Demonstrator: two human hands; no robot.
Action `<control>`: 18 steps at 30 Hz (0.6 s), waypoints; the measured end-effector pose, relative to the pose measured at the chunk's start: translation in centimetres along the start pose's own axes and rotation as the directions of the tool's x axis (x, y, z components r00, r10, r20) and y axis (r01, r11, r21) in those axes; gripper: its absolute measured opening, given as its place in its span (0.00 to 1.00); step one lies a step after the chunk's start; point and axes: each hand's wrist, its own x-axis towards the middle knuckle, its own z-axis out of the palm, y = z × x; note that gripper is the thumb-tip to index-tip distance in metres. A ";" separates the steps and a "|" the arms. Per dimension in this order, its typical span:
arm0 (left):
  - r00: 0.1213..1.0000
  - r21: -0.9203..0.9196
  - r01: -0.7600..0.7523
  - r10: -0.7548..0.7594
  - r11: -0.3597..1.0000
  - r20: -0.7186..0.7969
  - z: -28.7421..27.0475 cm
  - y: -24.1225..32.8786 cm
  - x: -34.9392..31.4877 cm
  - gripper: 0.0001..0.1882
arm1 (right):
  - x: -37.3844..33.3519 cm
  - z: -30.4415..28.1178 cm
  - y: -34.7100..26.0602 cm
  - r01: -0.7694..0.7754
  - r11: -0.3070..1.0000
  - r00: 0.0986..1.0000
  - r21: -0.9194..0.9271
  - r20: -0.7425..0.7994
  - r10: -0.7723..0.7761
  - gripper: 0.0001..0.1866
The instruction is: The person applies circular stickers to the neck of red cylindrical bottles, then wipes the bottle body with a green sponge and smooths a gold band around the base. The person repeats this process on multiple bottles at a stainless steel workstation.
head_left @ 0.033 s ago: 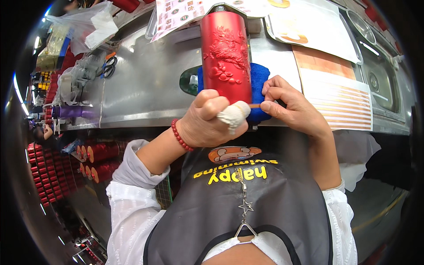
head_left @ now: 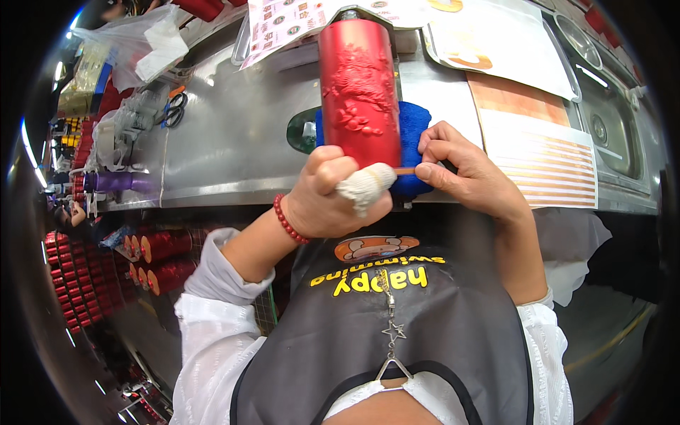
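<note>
A red bottle (head_left: 360, 85) with a raised relief lies on a folded blue cloth (head_left: 415, 122), its neck pointing away from me. At its near end is my left hand (head_left: 333, 195), fingers curled against the base. The thumb wears a white knitted finger cover (head_left: 368, 185) and presses at the bottle's lower edge. From under that thumb a thin copper-coloured strip (head_left: 405, 171) runs to the right. My right hand (head_left: 467, 168) pinches the strip's other end between thumb and forefinger, beside the blue cloth. The base of the bottle is mostly hidden by my left hand.
A white sheet of copper-coloured strips (head_left: 542, 166) lies right of my right hand, before a sink (head_left: 613, 138). Left on the metal table are black scissors (head_left: 173, 110) and a purple bottle (head_left: 117, 180). A green object (head_left: 302, 131) sits beside the cloth. Red bottles (head_left: 166, 244) are stacked lower left.
My left thumb has shifted slightly left along the bottle's lower edge, and a little more of the strip shows. My right hand keeps its pinch almost in place.
</note>
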 end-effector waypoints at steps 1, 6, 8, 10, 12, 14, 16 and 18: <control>1.000 0.013 0.018 -0.018 1.000 -0.004 -0.4 0.2 -0.2 0.13 | 0.1 0.1 -0.2 -0.006 1.000 1.000 -0.007 0.006 0.006 0.13; 0.998 0.064 0.061 -0.060 0.996 -0.021 -1.1 0.6 -0.7 0.12 | 0.1 0.2 -0.1 0.019 0.999 1.000 -0.045 -0.005 -0.019 0.13; 0.997 0.012 0.069 -0.069 0.998 0.017 -1.1 0.7 -0.5 0.14 | 0.1 0.3 0.1 0.026 0.998 1.000 -0.060 -0.011 -0.027 0.13; 0.996 0.035 0.038 -0.041 0.999 0.083 -1.3 1.0 0.4 0.15 | 0.4 0.5 0.3 0.050 0.994 0.999 -0.093 -0.010 -0.051 0.12; 0.984 0.035 -0.054 0.047 0.998 0.171 -1.4 1.0 2.2 0.17 | 0.1 0.4 0.8 0.062 0.991 0.997 -0.119 -0.036 -0.067 0.11; 0.971 0.117 0.007 -0.034 0.993 0.236 -1.4 1.7 3.7 0.21 | 0.0 0.4 1.5 0.085 0.989 0.994 -0.121 -0.060 -0.093 0.09; 0.952 0.108 0.189 -0.209 0.976 0.222 -1.3 0.9 3.4 0.22 | -0.2 0.5 1.0 0.067 0.985 0.993 -0.161 -0.087 -0.082 0.07; 0.956 -0.076 0.270 -0.258 0.960 0.138 -1.1 0.3 1.2 0.27 | -0.3 0.8 0.2 0.080 0.983 0.987 -0.167 -0.122 -0.101 0.06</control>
